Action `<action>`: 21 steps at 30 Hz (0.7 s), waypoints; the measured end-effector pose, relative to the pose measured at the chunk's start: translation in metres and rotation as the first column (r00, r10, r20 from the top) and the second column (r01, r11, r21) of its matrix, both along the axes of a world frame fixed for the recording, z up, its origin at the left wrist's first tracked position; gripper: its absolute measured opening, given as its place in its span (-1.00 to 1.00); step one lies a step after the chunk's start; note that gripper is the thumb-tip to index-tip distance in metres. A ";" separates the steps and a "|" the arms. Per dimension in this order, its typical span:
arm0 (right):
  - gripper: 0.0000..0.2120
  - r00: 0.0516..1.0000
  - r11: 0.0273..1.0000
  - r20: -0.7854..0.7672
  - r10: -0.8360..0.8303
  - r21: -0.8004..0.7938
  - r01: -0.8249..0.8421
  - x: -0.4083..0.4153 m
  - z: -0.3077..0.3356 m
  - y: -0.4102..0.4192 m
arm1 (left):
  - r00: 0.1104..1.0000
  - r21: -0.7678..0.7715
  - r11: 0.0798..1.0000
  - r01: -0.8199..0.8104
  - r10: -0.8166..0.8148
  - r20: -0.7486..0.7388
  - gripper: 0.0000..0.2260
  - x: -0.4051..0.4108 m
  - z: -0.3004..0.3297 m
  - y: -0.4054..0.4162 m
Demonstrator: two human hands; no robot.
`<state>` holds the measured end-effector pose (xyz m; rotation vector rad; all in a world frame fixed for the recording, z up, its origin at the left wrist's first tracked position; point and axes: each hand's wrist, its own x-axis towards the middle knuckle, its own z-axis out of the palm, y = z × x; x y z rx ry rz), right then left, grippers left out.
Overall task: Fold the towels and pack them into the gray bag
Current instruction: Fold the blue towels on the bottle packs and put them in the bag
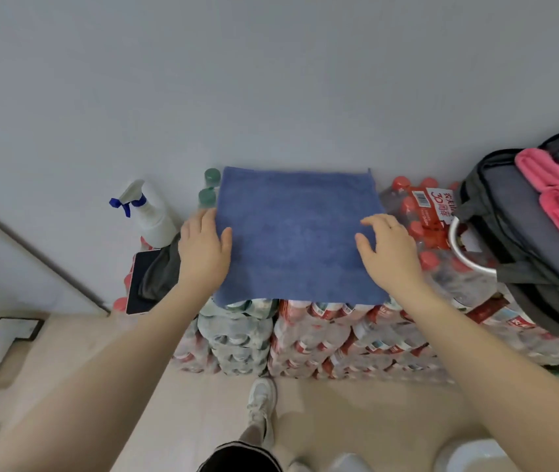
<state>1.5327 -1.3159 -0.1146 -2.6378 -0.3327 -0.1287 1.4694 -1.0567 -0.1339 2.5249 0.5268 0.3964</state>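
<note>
Towel-folding surface is a stack of shrink-wrapped water bottle packs (pixel 322 338) standing on the floor against a pale wall. One blue towel (pixel 297 233) lies spread flat and square on top of the packs, its far edge near the wall and its near edge hanging just over the front of the stack.

The left hand (pixel 203 250) rests at the towel's left edge, fingers straight and together, thumb lying on the cloth; it grips nothing. The right hand (pixel 387 248) sits on the towel's right side with fingers loosely bent and spread, fingertips touching the fabric, and nothing is pinched between them (whether the palm presses down cannot be told).

The gray bag (pixel 523 240) stands to the right on the bottle packs, open at the top, with 2 pink towels (pixel 557 195) rolled or folded inside its mouth. A silver ring-shaped handle (pixel 465 253) shows at the bag's left side.

Left of the towel stand a white spray bottle (pixel 150 212) with a blue trigger and 2 green-capped bottles (pixel 208 189), just beside the towel's far left corner. A phone (pixel 138 284) lies tilted near the left wrist, with a dark gray cloth (pixel 160 270) partly over it. Below, one white shoe (pixel 261 400) stands on the beige floor.
</note>
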 end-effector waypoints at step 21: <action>-0.72 0.748 0.666 -0.664 0.008 0.561 0.492 -0.051 -0.048 -0.047 | 0.938 -0.742 0.581 -0.333 0.284 -0.199 -0.71 -0.066 -0.042 -0.032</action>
